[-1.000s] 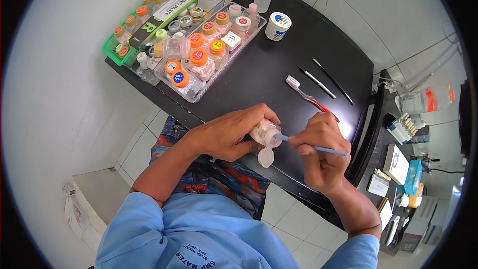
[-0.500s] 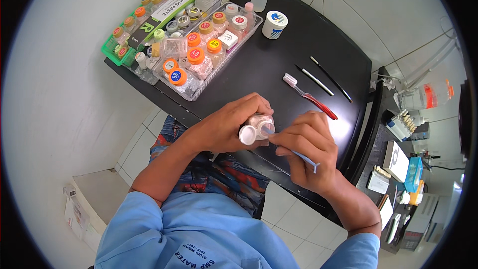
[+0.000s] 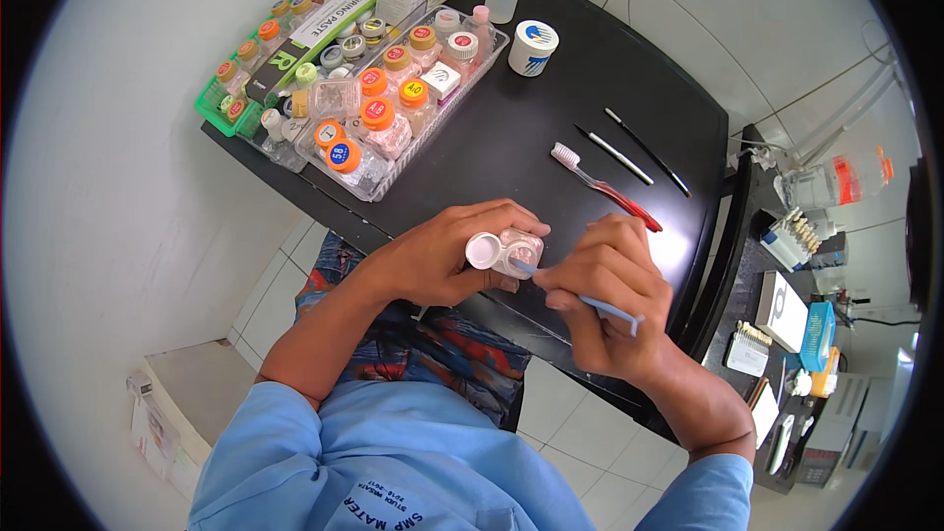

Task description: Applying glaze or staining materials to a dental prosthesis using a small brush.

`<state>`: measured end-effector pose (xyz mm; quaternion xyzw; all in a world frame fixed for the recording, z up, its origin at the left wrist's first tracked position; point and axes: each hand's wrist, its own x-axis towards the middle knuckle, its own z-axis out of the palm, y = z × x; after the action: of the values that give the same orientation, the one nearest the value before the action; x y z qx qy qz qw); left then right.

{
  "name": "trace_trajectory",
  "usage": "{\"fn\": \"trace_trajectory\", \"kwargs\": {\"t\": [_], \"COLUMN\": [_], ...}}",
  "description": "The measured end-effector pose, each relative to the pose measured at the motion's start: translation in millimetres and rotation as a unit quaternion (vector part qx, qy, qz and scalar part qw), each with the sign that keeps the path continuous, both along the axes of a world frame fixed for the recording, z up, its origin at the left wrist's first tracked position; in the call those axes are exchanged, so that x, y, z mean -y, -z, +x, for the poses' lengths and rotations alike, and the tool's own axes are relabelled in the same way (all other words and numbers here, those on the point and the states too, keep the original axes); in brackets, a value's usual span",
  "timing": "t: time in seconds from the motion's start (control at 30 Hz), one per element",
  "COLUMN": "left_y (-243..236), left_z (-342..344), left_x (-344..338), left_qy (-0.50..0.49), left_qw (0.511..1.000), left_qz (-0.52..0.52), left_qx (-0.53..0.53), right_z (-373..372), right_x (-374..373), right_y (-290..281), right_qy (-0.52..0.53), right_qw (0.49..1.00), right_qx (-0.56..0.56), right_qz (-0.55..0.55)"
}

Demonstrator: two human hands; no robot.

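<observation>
By the near edge of the bench [image 3: 492, 138], the left hand's grip [image 3: 442, 254] wraps a clear flip-top jar [image 3: 528, 246]; the right hand [image 3: 612, 280] pinches a blue stick [image 3: 614, 313] — its tip inside. The open lid [image 3: 482, 250], toward the person a second ago, now points left.

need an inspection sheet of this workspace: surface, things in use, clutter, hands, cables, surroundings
Surface: black table, glare toward its right side
Things in use: clear bottle, flip lid open; blue stick, tip at the bottle's mouth
Clutter: crowded clear tray and green basket; toothbrush lying nearby
Hands: left hand holds the bottle; right hand grips the stick
Cables: black cord, far right
Surroundings: pale wall left, tiled floor below, loaded side counter right
</observation>
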<state>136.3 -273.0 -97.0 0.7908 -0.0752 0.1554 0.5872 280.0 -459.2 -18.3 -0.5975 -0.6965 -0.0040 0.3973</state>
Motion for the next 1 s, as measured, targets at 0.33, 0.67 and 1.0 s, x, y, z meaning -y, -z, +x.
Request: {"fn": "trace_trajectory", "kwargs": {"t": [0.33,0.67,1.0], "left_y": [-0.9,-3.5,-13.4], "left_z": [1.6,-1.4,-6.4], "left_x": [1.0,-0.1,-1.4], "left_qy": [0.001,0.002,-0.009], "left_qw": [1.000,1.000,0.990], "left_qz": [0.015,0.009,-0.042], "left_qx": [-0.002,-0.007,-0.131], "right_z": [1.7,3.5,7.2], "right_x": [-2.5,2.8,4.1], "right_y": [-1.0,-1.0,0.9], "right_qy": [0.036,0.049,0.063], "right_qw": [0.999,0.996,0.994], "right_qx": [0.020,0.032,0.026], "right_qz": [0.003,0.071,0.082]}}
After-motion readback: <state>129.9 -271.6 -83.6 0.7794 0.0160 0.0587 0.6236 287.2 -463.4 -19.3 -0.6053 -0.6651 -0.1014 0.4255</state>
